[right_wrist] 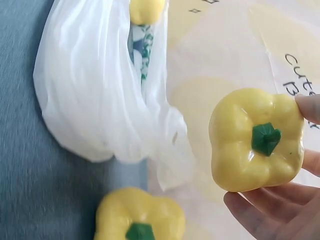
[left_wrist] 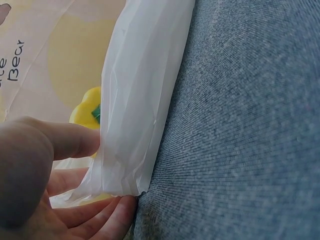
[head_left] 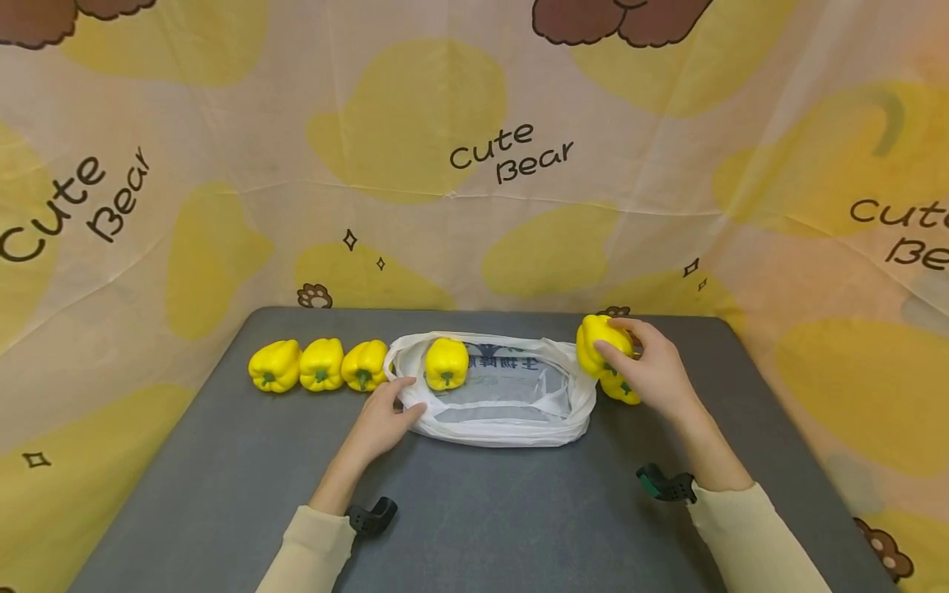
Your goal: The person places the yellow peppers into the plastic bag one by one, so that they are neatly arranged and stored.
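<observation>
A white plastic bag [head_left: 511,432] lies with its mouth spread wide on the table. One yellow bell pepper [head_left: 446,362] is inside, at its left end. My left hand [head_left: 381,420] holds the bag's left end, thumb and fingers on either side of the plastic [left_wrist: 132,110]. Raised just beyond the bag's right end is another yellow bell pepper [right_wrist: 257,140], which my right hand [head_left: 656,371] grips between thumb and fingers, green stem showing. Below it, a further yellow bell pepper [head_left: 621,389] sits on the table, partly hidden by the right hand.
Three yellow bell peppers [head_left: 321,365] stand in a row left of the bag, the nearest one close against it. The dark grey table [head_left: 511,519] ends at a printed cloth backdrop [head_left: 415,123]. Each wrist carries a black strapped device [head_left: 373,516].
</observation>
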Tool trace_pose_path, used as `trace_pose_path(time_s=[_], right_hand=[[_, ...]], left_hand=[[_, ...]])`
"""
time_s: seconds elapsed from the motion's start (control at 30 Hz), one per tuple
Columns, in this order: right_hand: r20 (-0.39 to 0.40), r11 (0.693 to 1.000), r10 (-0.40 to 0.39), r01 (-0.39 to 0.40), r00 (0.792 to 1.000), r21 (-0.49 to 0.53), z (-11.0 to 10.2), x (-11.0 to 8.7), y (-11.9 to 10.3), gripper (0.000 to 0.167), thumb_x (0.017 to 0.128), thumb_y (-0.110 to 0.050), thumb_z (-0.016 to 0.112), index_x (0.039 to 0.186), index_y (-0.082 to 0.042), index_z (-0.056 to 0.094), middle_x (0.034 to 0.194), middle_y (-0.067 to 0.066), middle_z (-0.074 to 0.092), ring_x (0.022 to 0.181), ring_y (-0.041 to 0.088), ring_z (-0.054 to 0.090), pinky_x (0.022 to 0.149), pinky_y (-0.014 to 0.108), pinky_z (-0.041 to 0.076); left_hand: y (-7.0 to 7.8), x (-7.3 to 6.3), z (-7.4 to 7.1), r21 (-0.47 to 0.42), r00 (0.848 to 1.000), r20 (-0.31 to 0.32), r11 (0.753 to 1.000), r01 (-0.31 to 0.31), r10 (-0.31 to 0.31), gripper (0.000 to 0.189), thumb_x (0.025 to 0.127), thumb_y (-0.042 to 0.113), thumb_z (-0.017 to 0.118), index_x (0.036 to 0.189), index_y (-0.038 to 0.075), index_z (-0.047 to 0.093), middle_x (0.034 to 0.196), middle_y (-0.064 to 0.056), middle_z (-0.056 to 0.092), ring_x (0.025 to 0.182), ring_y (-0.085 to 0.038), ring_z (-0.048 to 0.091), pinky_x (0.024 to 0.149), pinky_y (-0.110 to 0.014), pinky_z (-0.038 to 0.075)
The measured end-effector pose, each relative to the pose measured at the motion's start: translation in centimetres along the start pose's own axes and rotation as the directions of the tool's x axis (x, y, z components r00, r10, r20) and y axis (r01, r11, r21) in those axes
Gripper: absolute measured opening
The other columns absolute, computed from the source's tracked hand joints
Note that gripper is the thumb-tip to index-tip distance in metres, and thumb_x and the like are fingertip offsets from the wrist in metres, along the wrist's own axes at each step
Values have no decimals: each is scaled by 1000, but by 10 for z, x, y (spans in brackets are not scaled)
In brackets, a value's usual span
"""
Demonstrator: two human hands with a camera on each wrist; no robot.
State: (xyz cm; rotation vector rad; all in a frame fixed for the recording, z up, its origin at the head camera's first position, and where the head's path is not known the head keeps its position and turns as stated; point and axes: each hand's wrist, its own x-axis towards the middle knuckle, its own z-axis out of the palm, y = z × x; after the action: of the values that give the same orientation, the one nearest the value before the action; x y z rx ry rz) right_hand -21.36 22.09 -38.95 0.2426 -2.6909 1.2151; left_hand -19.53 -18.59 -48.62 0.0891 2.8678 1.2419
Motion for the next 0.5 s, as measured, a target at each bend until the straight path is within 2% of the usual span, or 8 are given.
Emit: trace_pose_path(time_s=[0.17, 0.37, 0.5], right_hand=[[17, 999, -14, 14, 1000, 30, 12, 5, -6, 59, 98, -40, 68, 142, -2, 55, 139, 21, 54, 120, 38, 53, 95, 56, 50], [36, 999, -38, 37, 999, 34, 28, 10, -11, 59, 97, -41, 69, 141, -4, 56, 136, 19, 56, 114, 35, 56, 90, 51, 52], [56, 998, -39, 36, 998, 51, 38, 12, -15, 61, 96, -44, 69, 142, -5, 55, 139, 18, 55, 117, 35, 56, 90, 51, 53]], left_hand=[[-1, 0, 0, 3, 1000, 0, 1000, 2, -2, 52, 96, 24, 69, 143, 4, 55, 131, -19, 59, 106, -30, 57, 91, -49, 48], [0, 0, 0, 5, 1000, 2, 1000, 7, -7, 53, 96, 24, 69, 143, 4, 55, 131, -19, 59, 107, -30, 57, 92, -49, 48], [1, 0, 0, 6, 1000, 2, 1000, 9, -9, 53, 96, 24, 69, 143, 4, 55, 129, -18, 59, 106, -29, 56, 91, -49, 48]])
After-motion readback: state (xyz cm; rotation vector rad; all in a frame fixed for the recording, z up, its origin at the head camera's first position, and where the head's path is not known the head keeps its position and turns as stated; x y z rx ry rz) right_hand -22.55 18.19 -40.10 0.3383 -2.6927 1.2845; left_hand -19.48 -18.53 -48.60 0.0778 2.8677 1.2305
